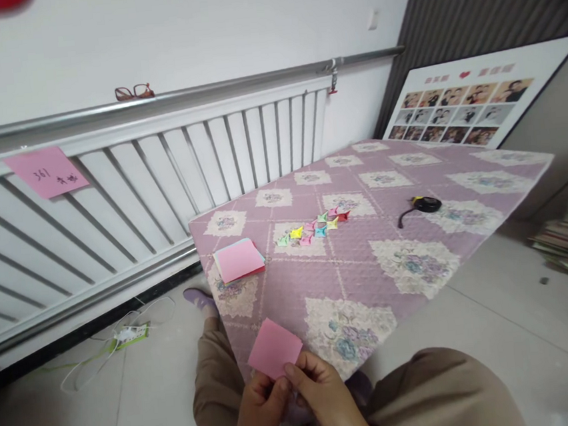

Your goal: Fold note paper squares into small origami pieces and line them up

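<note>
A pink square of paper (274, 348) is held at its near corner, just over the front edge of the table. My left hand (262, 402) pinches it from the left, with the thumb on top. My right hand (321, 387) grips the same corner from the right, its thumb pressed on the paper. Beyond them lies a stack of coloured paper sheets (239, 261), pink on top. Several small folded paper pieces (320, 232) in green, yellow, pink, blue and red sit in two rows farther back on the cloth.
The table has a purple floral tablecloth (282, 293). A black cord-tailed object (426, 204) lies to the right. A white radiator (159, 171) stands behind, with glasses (134, 92) on the pipe above. A power strip (130, 335) with cables is on the floor at left.
</note>
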The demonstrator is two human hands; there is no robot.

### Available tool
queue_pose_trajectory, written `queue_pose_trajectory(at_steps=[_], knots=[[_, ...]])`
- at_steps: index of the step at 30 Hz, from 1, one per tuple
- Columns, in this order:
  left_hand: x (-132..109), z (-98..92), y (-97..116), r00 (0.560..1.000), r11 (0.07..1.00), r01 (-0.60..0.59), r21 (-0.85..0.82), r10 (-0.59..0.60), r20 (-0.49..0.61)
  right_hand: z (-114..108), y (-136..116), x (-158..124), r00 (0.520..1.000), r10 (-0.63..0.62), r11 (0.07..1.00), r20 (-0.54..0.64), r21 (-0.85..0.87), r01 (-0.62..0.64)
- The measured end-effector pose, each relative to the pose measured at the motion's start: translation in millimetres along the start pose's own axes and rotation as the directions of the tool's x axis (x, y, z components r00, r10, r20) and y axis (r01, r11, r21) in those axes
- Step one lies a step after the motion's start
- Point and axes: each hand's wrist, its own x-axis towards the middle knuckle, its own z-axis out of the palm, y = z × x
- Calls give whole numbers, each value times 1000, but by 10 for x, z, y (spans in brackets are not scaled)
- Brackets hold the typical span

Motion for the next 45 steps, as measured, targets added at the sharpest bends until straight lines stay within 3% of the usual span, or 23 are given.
queue_pose_trajectory(at_steps=[7,14,19,24,28,34,40,45], knots=[[26,-5,-82,1000,998,18,-60,-16,22,-18,-51,-11,998,-35,999,60,16,34],[53,16,-148,998,996,46,-79,-48,-32,4,-58,-24,994,-109,994,26,-5,109],[58,13,-199,998,997,58,-51,-58,16,5,-145,-60,990,-132,989,45,-57,135],[50,-103,-61,997,993,-20,-114,29,78,-87,-290,-69,985,-169,950,25,-262,170],[81,-170,89,991,975,-68,-210,90,101,-137,-371,-86,987,-137,912,85,-378,159],[69,-92,271,998,950,48,-308,-30,63,-127,-423,-135,983,-152,870,105,-458,183],[-18,6,373,999,915,41,-403,-49,-12,-130,-439,-156,977,-202,868,70,-449,212],[-76,96,418,997,873,49,-484,-71,-27,-141,-396,-177,945,-323,826,59,-470,312]])
